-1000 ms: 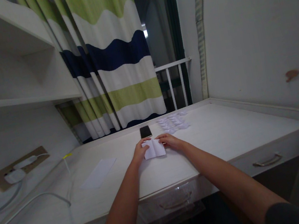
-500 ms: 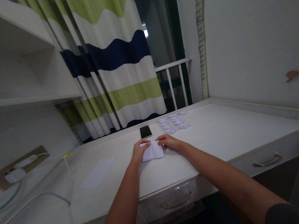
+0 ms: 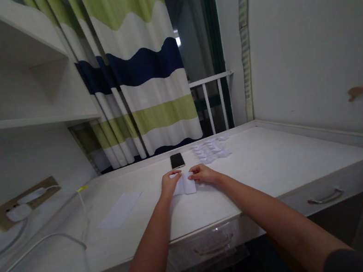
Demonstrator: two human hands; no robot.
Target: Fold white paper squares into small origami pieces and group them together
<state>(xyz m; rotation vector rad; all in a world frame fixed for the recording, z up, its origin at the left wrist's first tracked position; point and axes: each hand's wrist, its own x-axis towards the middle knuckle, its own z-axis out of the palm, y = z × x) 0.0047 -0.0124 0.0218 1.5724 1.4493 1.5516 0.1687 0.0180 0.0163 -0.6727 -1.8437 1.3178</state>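
Note:
Both of my hands rest on a small folded white paper that lies on the white desk. My left hand presses its left edge, and my right hand pinches its right top edge. The paper is folded narrow and lies nearly flat between my fingers. A black phone lies just behind it. Several small folded paper pieces are laid out behind my right hand.
A flat white paper sheet lies to the left on the desk. White cables run from a wall socket at the left. Shelves hang above left, a striped curtain at the back, a wall on the right.
The paper has been folded smaller and pressed flatter onto the desk. My hands have drawn closer together over it.

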